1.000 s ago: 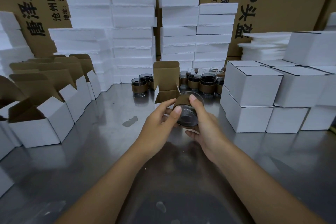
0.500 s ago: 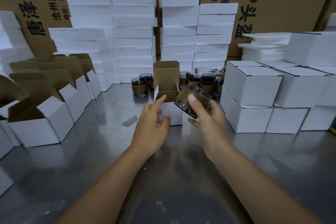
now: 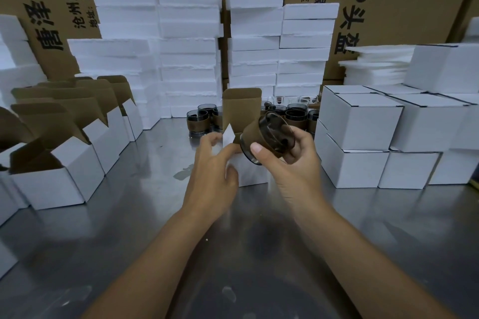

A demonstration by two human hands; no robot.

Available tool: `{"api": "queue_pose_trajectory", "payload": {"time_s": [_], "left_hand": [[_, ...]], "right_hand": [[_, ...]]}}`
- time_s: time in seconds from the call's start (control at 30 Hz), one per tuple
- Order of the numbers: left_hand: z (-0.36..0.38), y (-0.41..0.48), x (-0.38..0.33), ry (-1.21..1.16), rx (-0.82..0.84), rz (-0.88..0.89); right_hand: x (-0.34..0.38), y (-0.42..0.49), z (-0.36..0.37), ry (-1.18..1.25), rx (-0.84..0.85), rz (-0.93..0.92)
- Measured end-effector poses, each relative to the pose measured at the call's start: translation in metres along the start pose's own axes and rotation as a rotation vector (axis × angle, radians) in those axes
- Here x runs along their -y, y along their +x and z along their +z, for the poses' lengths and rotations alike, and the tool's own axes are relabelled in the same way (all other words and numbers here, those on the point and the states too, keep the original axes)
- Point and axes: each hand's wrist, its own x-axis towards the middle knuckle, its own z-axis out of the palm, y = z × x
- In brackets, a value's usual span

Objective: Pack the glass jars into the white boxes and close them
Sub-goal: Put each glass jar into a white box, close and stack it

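My right hand (image 3: 293,163) grips a dark glass jar (image 3: 269,134) wrapped in a brown sleeve, tilted with its mouth facing right and up, just above an open white box (image 3: 248,171) with a brown upright lid. The fingers of my left hand (image 3: 212,166) curl round the box's front left corner and touch its side flap. Several more sleeved jars (image 3: 199,122) stand on the table behind the box.
Open white boxes (image 3: 59,176) with raised brown flaps line the left side. Closed white boxes (image 3: 360,122) are stacked at the right. White foam blocks (image 3: 189,41) and large cardboard cartons (image 3: 396,8) fill the back. The table is shiny steel (image 3: 129,228).
My left hand let go of the jar and moved to the open box. The right hand lifted the jar up and to the right, turning its mouth upward.
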Motion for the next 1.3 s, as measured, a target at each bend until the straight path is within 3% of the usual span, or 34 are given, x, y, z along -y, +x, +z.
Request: {"api": "queue_pose_trajectory", "payload": {"time_s": [0.27,0.6,0.93,1.13,1.3], "left_hand": [[0.006,-0.002,0.001,-0.135,0.064,0.145],[0.008,-0.006,-0.004,-0.229,0.095,0.183],[0.01,-0.007,-0.002,-0.128,0.115,0.23],[0.005,-0.012,-0.012,-0.046,0.145,0.279],[0.002,-0.013,-0.018,-0.032,0.217,0.268]], "right_hand": [[0.0,-0.003,0.0,-0.102,0.024,-0.143],[0.001,0.004,-0.005,-0.069,0.019,-0.152],[0.004,0.002,-0.004,-0.172,0.03,-0.216],[0.006,0.006,-0.011,-0.464,0.002,-0.245],[0.012,0.004,-0.016,-0.717,0.007,-0.406]]}}
